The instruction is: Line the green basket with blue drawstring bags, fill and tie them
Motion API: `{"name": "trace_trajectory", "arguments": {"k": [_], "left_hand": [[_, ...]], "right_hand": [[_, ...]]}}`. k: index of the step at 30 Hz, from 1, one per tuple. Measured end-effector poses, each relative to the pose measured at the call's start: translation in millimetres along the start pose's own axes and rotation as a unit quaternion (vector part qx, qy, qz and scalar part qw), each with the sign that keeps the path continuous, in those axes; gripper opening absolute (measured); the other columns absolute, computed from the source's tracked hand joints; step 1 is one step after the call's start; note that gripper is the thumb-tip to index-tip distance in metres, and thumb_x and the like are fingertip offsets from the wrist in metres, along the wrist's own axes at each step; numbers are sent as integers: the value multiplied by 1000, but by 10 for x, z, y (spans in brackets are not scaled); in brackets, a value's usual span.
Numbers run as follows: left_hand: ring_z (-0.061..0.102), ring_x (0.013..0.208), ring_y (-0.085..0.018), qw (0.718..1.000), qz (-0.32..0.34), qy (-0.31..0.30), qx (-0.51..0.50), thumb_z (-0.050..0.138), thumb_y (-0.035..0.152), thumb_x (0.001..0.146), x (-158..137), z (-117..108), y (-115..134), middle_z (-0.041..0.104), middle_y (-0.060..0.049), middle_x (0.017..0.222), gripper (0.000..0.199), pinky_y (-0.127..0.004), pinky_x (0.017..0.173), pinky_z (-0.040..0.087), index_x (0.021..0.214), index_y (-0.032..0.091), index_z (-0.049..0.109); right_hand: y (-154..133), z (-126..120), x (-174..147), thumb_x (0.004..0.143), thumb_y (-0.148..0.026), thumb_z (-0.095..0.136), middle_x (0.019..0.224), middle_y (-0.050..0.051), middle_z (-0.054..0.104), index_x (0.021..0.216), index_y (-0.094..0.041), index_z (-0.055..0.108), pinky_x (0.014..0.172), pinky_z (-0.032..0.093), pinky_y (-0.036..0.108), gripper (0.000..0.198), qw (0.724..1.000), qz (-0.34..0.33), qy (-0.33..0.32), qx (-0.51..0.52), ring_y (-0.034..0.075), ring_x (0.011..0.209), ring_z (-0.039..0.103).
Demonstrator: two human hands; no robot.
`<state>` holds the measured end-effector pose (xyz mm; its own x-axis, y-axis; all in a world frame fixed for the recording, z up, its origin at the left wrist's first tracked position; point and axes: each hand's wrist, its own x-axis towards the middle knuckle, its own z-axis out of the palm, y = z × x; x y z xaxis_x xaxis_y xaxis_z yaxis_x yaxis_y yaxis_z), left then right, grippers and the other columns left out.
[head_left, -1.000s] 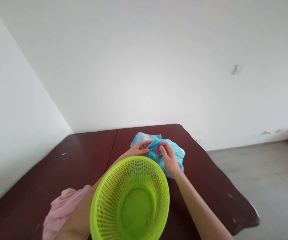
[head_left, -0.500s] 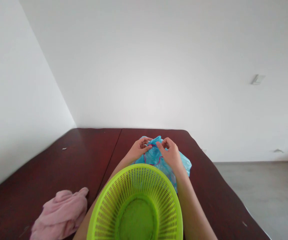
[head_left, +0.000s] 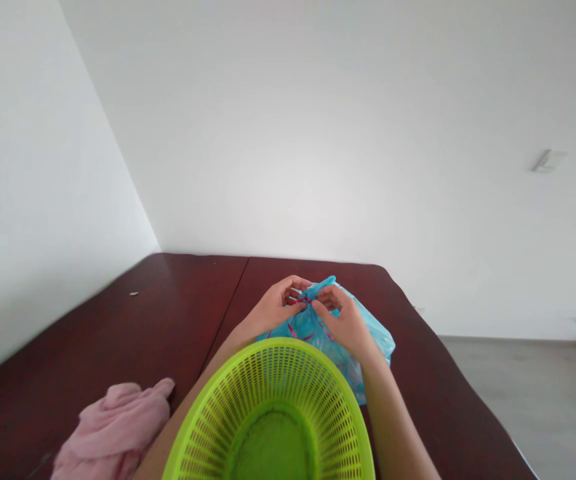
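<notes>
Beyond the basket lies a light blue plastic bag point(head_left: 375, 333), its top gathered into a neck that sticks up between my hands. A thin pinkish-red ribbon point(head_left: 307, 301) runs around that neck, and loose lengths of it curl down over the bag. My left hand point(head_left: 279, 308) pinches the ribbon from the left side, thumb and fingers closed at the neck. From the right, my right hand point(head_left: 347, 322) is closed on the ribbon close to the same spot, its thumb pressed to the neck. The fingertips partly hide the ribbon's crossing.
A green oval plastic basket point(head_left: 341, 407) stands nearest, between my forearms, with nothing in it. A crumpled pink cloth point(head_left: 115, 427) lies at the left front of the dark red table point(head_left: 178, 300). White walls rise behind and to the left. A small pale scrap point(head_left: 134, 293) lies farther back.
The bag's neck has become narrower and more tightly gathered, with the ribbon drawn close around it. The view has shifted slightly, and both hands remain at the neck.
</notes>
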<state>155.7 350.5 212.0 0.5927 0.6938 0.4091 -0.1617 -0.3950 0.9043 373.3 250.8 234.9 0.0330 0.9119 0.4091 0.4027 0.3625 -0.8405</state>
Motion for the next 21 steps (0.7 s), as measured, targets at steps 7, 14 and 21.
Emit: {"name": "trace_trajectory", "arguments": {"k": [7,14,21], "left_hand": [[75,118,-24,996,-3,-30,-86,97,42,98,-52,113,75,73,-12,140,49,-37,104,61,138,23,75],[60,83,-16,995,-98,-12,-32,75,79,107,-26,71,219,60,1,93,58,-27,74,56,105,22,67],[63,83,-18,995,-91,-20,-22,94,76,92,33,94,255,72,-3,91,63,-30,77,49,100,18,72]], "right_hand": [[61,32,-6,104,-44,75,82,-1,68,91,-27,66,75,52,36,23,1000,-1,10,-8,21,79,65],[-10,105,-20,101,-46,79,86,0,70,112,-26,71,66,53,33,25,998,27,17,53,19,73,67],[-36,65,-188,93,-35,81,116,1,71,167,-35,52,51,45,30,80,990,102,-82,51,13,64,55]]}}
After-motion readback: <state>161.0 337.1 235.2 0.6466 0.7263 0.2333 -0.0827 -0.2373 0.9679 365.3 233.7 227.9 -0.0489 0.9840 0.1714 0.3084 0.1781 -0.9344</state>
